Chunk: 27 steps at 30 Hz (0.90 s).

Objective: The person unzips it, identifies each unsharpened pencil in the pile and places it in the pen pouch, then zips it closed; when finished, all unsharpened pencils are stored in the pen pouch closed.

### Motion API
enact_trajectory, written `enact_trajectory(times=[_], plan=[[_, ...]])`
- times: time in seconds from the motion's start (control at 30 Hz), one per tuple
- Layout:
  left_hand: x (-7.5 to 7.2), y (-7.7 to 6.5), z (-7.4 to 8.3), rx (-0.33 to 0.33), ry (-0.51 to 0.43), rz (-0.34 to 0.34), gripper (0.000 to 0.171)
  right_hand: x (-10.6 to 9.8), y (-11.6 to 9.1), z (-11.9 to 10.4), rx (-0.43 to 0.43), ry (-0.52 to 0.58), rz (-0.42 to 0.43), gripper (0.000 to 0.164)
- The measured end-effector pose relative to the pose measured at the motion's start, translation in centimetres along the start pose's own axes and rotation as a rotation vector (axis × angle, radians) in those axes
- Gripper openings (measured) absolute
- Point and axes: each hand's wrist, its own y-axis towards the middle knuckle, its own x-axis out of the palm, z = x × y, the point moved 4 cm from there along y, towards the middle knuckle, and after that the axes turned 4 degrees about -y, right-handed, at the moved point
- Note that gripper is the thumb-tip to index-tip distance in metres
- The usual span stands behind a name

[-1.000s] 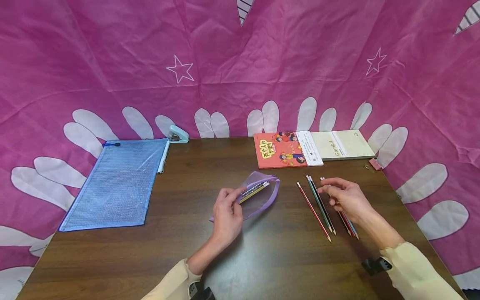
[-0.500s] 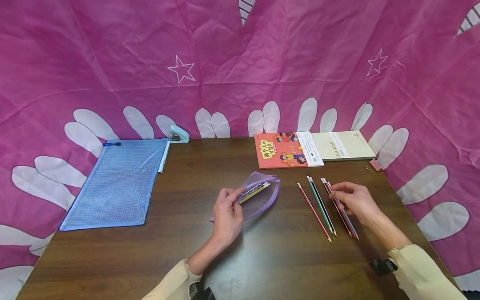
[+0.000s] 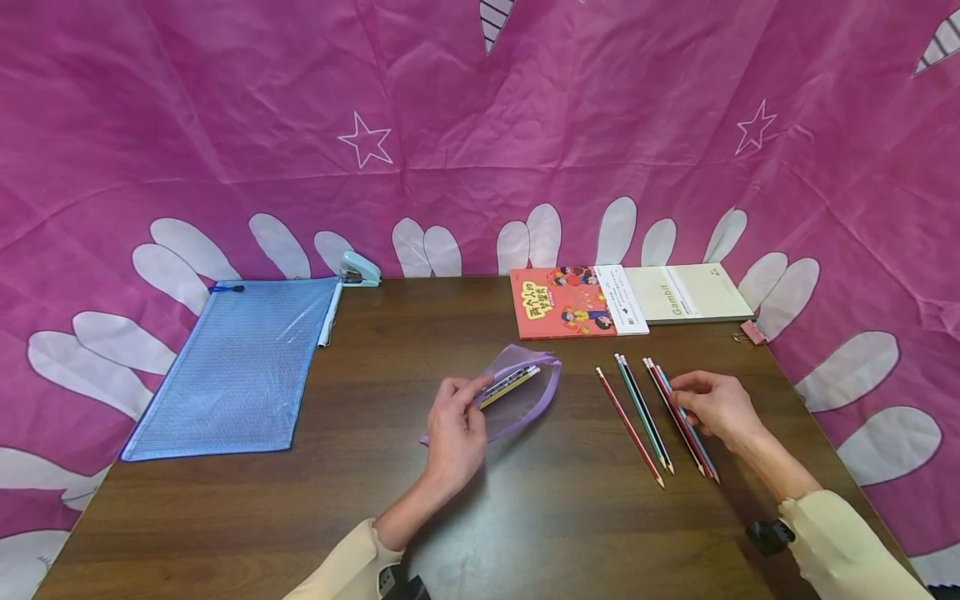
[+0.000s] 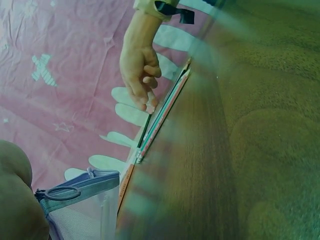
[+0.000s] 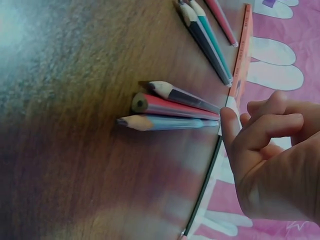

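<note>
My left hand (image 3: 457, 425) grips a small purple mesh zip pouch (image 3: 536, 406), its mouth gaping to the right. Several pencils (image 3: 510, 386), yellow and dark ones among them, stick out at that mouth. In the left wrist view the pouch (image 4: 82, 215) shows its zip and a ring. My right hand (image 3: 716, 408) hovers low at the rightmost group of pencils (image 3: 693, 446), fingers loosely bent, fingertips right at the blue pencil (image 5: 160, 123). To its left lie a green and black pair of pencils (image 3: 645, 412) and a single red pencil (image 3: 630, 427).
A blue mesh zip bag (image 3: 232, 367) lies at left, with a pale blue stapler (image 3: 360, 269) and a white pen (image 3: 331, 315) beside it. At the back right are a red book (image 3: 558, 304), a cream notebook (image 3: 686, 292) and a pink binder clip (image 3: 753, 331).
My right hand has shifted right and slightly toward me across the rightmost pencils, uncovering their eraser ends. My left hand and the pouch have stayed put.
</note>
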Motion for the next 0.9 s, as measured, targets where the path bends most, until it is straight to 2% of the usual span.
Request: enact_trajectory(times=[0.6,0.8,0.9], plan=[[0.0,0.0,-0.1,-0.005,0.002,-0.008,0.045,0.2,0.1,1.1,-0.023,-0.156,0.074,0.025],[0.0,0.0,-0.1,0.002,0.001,-0.002,0.045,0.3,0.1,0.9,-0.077,-0.196,0.089,0.024],[0.0,0.0,-0.1,-0.001,0.002,-0.003,0.045,0.3,0.2,0.8,-0.124,-0.255,0.114,0.021]])
